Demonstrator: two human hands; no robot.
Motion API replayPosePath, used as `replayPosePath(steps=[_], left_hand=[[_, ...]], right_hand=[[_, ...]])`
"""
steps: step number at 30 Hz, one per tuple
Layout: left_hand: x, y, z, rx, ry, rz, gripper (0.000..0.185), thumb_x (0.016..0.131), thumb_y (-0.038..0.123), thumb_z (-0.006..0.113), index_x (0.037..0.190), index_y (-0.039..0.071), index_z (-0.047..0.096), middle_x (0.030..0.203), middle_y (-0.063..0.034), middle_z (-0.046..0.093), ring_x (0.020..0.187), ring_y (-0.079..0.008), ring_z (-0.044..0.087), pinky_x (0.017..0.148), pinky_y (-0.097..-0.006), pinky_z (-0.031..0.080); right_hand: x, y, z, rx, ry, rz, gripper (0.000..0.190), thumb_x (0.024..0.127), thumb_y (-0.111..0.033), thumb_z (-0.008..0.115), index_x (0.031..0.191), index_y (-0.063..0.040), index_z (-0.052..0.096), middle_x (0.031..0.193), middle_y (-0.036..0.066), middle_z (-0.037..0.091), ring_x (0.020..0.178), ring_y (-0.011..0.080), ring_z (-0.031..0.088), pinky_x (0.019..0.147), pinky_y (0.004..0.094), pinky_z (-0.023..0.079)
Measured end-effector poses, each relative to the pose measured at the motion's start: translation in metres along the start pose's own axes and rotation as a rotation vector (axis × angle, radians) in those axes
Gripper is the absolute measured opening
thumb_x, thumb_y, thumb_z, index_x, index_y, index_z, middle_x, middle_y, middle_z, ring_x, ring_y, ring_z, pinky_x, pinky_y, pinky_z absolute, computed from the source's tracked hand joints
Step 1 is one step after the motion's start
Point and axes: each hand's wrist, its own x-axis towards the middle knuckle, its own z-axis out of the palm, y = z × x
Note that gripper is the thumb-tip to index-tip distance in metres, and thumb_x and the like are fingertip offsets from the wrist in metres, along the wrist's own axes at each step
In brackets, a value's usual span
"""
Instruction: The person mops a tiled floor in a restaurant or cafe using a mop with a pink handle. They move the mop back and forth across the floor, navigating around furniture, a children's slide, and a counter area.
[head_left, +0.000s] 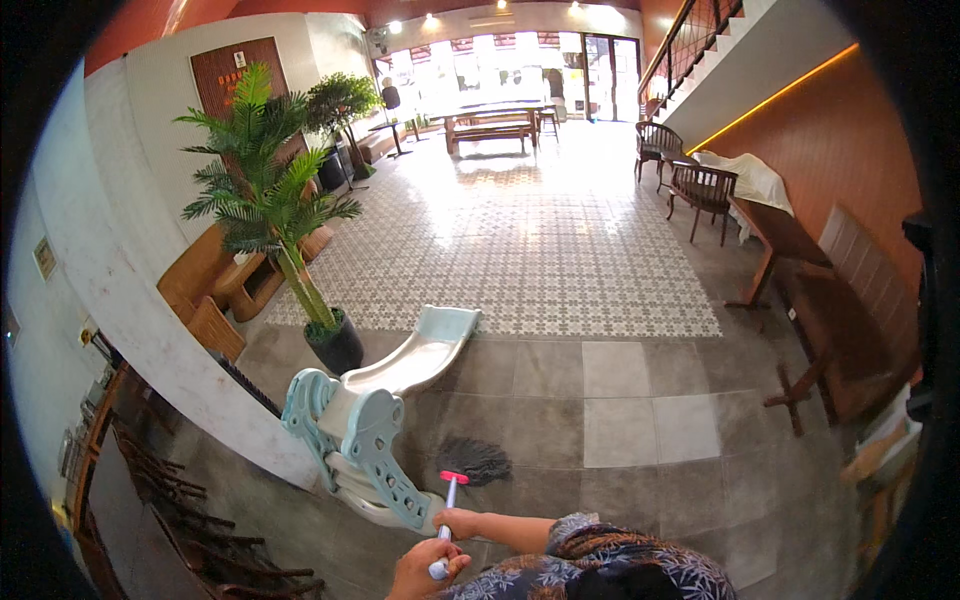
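Note:
A mop lies ahead of me, its handle (451, 495) running up from the floor to my body. My left hand (426, 566) is wrapped round the top end of the handle. Lower down the same handle, my right hand (459, 522) grips it, the forearm reaching in from the right. A pink clamp (454, 477) joins the handle to the dark grey strands of the mop head (474, 459), which are spread on the grey floor tiles. Close to the left of the mop stands a pale blue and white plastic slide (379, 427).
A potted palm (334, 341) stands behind the slide, near wicker seating (196, 277). Stacked dark chairs (199, 525) fill the lower left. Wooden tables (784, 232) and armchairs (701, 187) line the right wall. Patterned tiles (510, 262) lead to a far bench table (491, 120).

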Motion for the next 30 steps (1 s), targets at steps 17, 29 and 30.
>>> replayPosePath(steps=[17, 29, 30], left_hand=[[0.073, -0.019, 0.048, -0.500, -0.262, 0.302, 0.020, 0.094, 0.021, 0.067, 0.091, 0.001, 0.068, 0.086, -0.0034, 0.066, 0.080, -0.0081, 0.055, 0.070, -0.0253, 0.044], [0.142, -0.037, 0.222, -0.416, -1.036, 0.644, 0.019, 0.096, 0.022, 0.068, 0.097, 0.005, 0.061, 0.114, -0.0087, 0.066, 0.104, -0.0166, 0.060, 0.091, -0.0336, 0.047], [0.144, -0.037, 0.225, -0.338, -1.057, 0.650, 0.019, 0.095, 0.021, 0.069, 0.098, 0.004, 0.061, 0.113, -0.0087, 0.067, 0.110, -0.0192, 0.060, 0.094, -0.0364, 0.047]], right_hand=[[-0.159, -0.013, -0.073, -0.177, -0.122, 0.507, 0.045, 0.078, -0.049, 0.073, 0.088, -0.005, 0.072, 0.087, 0.022, 0.070, 0.082, 0.0404, 0.067, 0.074, 0.0493, 0.052], [-0.366, 0.033, -0.028, -0.176, 0.296, 1.186, 0.050, 0.072, -0.049, 0.081, 0.095, -0.006, 0.072, 0.102, 0.018, 0.071, 0.100, 0.0359, 0.067, 0.085, 0.0436, 0.053], [-0.369, 0.038, -0.023, -0.161, 0.317, 1.211, 0.048, 0.072, -0.048, 0.081, 0.095, -0.007, 0.072, 0.102, 0.018, 0.071, 0.100, 0.0349, 0.067, 0.085, 0.0433, 0.053]])
